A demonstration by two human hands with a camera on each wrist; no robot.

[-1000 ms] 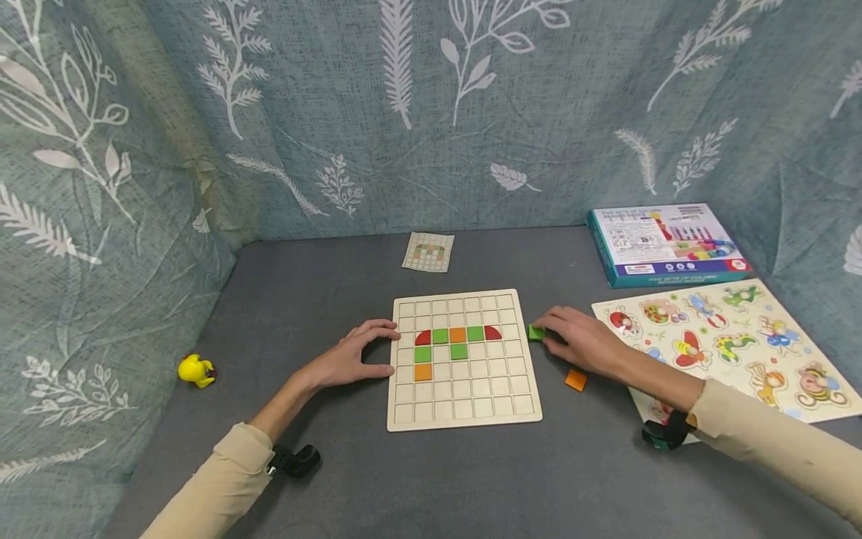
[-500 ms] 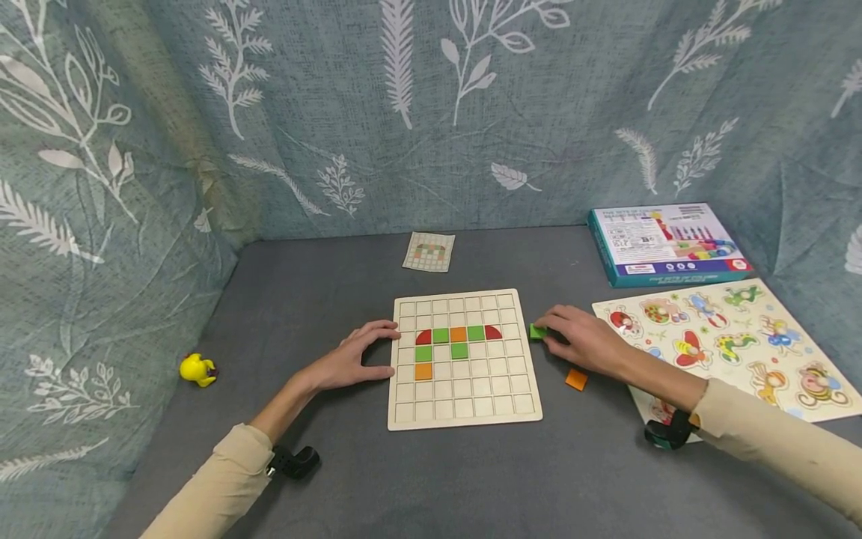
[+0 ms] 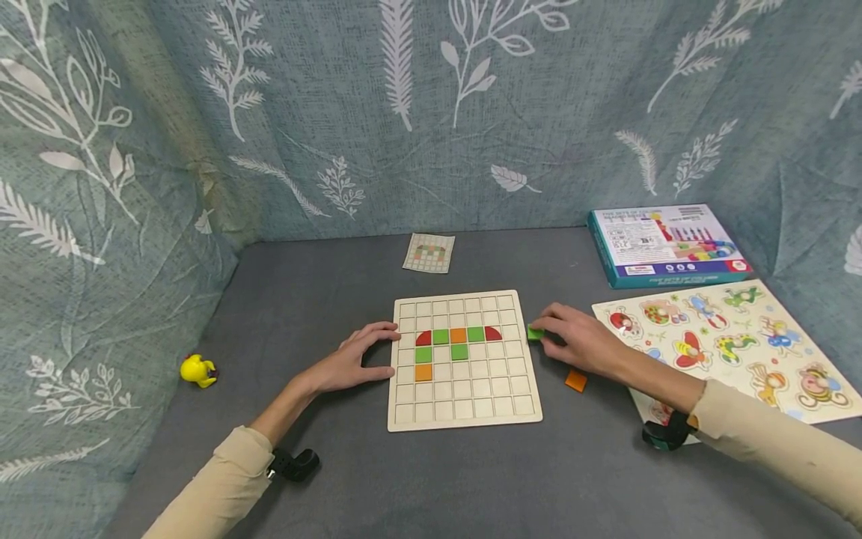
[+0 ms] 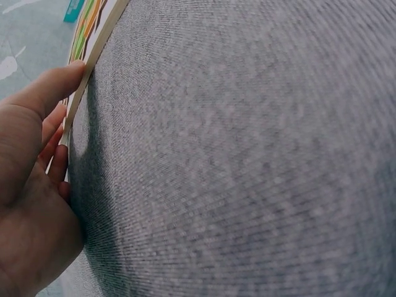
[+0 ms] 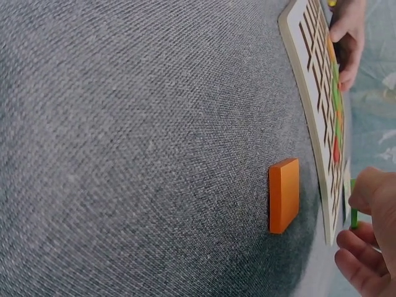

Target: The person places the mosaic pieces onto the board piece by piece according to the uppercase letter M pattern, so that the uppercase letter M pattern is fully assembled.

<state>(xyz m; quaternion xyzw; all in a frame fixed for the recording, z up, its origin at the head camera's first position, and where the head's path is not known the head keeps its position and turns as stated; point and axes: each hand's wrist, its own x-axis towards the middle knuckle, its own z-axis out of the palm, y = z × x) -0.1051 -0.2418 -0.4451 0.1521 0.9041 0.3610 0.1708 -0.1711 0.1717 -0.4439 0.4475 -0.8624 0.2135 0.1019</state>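
Note:
A wooden grid board lies flat on the grey table, carrying several green, orange and red tiles in its squares. My left hand touches the board's left edge with thumb tip and fingertips spread apart; in the left wrist view the thumb meets the board's rim. Just off the right edge, my right hand pinches a green square tile between thumb and fingers. From the right wrist, only a thin strip of that green tile shows. A loose orange tile lies below the right hand.
Behind the board lies a small pattern card. A boxed game stands back right, with an insect peg puzzle before it, partly under the right forearm. A yellow toy duck sits at far left. Patterned cloth hangs behind.
The right hand stays beside the board with the green tile, shifting only very slightly. The left hand and the tiles on the board have not visibly moved.

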